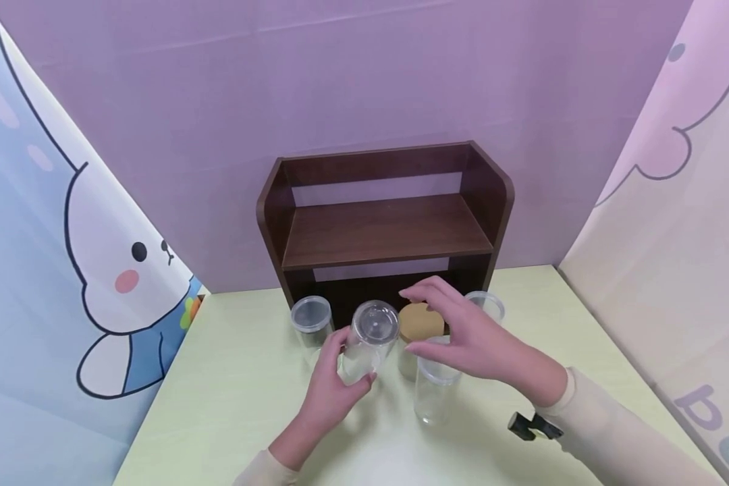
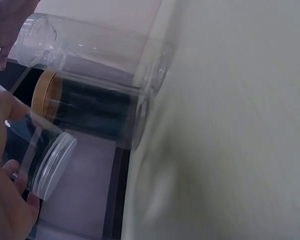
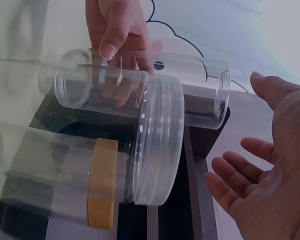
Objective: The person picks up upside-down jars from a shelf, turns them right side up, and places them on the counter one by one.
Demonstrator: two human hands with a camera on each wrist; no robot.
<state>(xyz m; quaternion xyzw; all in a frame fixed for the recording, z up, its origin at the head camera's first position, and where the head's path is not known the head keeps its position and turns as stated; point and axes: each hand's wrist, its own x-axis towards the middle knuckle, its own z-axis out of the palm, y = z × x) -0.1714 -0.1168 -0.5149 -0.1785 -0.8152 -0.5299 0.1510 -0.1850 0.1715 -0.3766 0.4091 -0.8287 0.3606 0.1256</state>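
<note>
My left hand [image 1: 335,397] grips a clear jar [image 1: 364,358] around its side and holds it above the table. That jar is upside down and tilted; its lid [image 2: 55,165] faces the table in the left wrist view. My right hand [image 1: 474,334] is apart from the jars, fingers spread and gently bent, with nothing between them. Under it stands a clear jar with a translucent lid [image 3: 160,140]. Just behind is a jar with a tan lid [image 1: 422,321]. Another lidded jar [image 1: 312,315] stands at the left, and one more [image 1: 486,305] is partly hidden behind my right hand.
A dark brown two-level shelf [image 1: 389,229] stands behind the jars against a purple cloth backdrop [image 1: 364,81]. Printed cloth panels [image 1: 127,290] flank the pale yellow-green table [image 1: 219,405]. A small black device [image 1: 530,426] is at my right sleeve.
</note>
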